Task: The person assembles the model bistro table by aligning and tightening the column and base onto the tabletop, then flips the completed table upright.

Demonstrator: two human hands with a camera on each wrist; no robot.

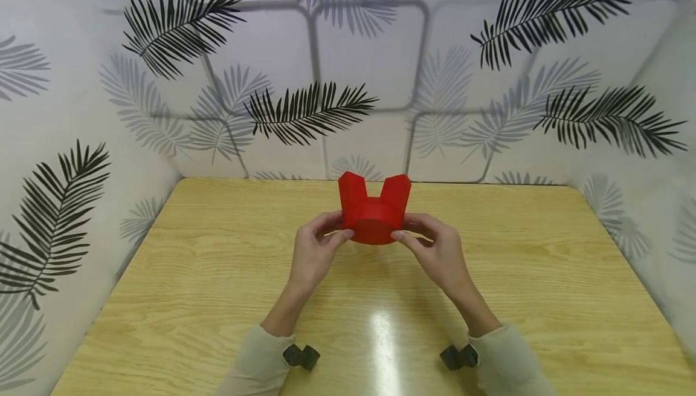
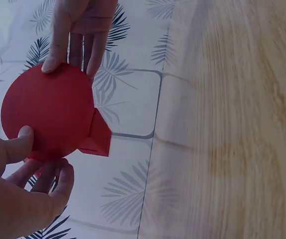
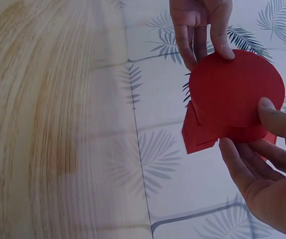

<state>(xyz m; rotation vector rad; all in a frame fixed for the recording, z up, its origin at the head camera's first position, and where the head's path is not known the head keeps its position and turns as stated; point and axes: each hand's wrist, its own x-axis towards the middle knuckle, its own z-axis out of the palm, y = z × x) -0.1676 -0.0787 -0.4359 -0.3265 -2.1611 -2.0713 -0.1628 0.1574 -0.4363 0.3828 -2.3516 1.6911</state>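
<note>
A bright red object (image 1: 372,220) with a round, short body and two angular, ear-like flaps is held up above the table. Its exact kind cannot be told. My left hand (image 1: 315,251) pinches its left side, and my right hand (image 1: 439,252) pinches its right side, thumbs on the near face and fingers behind. The left wrist view shows a smooth flat disc (image 2: 53,109) on the object, with a folded flap (image 2: 98,137) jutting out behind it. From the right wrist, the left thumb presses the disc's far edge. Part of the flaps is hidden behind the disc.
A wood-grain table (image 1: 217,263) spreads beneath both hands, with a bright glare near its front middle. Its back edge meets a pale wall covering (image 1: 364,51) printed with dark and grey leaves. Small black devices (image 1: 301,357) sit at both wrists.
</note>
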